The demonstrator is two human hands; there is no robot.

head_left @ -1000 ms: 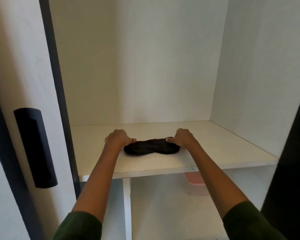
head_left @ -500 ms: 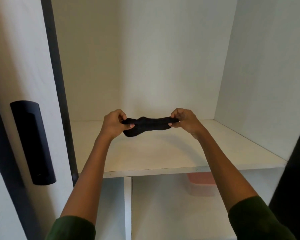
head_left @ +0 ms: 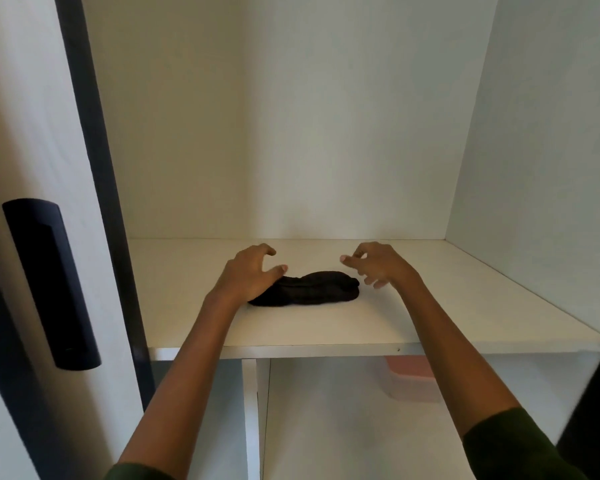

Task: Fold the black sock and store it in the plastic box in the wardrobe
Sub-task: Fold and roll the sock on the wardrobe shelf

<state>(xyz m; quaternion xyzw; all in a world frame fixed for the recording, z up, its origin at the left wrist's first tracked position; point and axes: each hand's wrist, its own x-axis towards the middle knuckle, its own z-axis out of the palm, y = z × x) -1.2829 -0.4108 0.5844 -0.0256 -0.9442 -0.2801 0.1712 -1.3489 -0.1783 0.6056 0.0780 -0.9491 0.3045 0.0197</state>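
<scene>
The black sock (head_left: 312,288) lies in a bunched, folded strip on the white wardrobe shelf (head_left: 430,306). My left hand (head_left: 248,271) hovers over its left end with fingers spread, holding nothing. Just right of the sock and above it is my right hand (head_left: 378,263), also open and empty, fingers curled loosely. The plastic box (head_left: 409,379), clear with a pink lid, stands in the compartment below the shelf, partly hidden by my right forearm.
A white sliding door with a black recessed handle (head_left: 49,282) and a dark frame strip (head_left: 101,185) stands at the left. A white vertical divider (head_left: 252,410) splits the lower compartment. A dark edge (head_left: 596,410) borders the lower right.
Half a second ago both hands held the sock stretched in the air. Now the sock lies on the shelf and both hands have let go and opened.
</scene>
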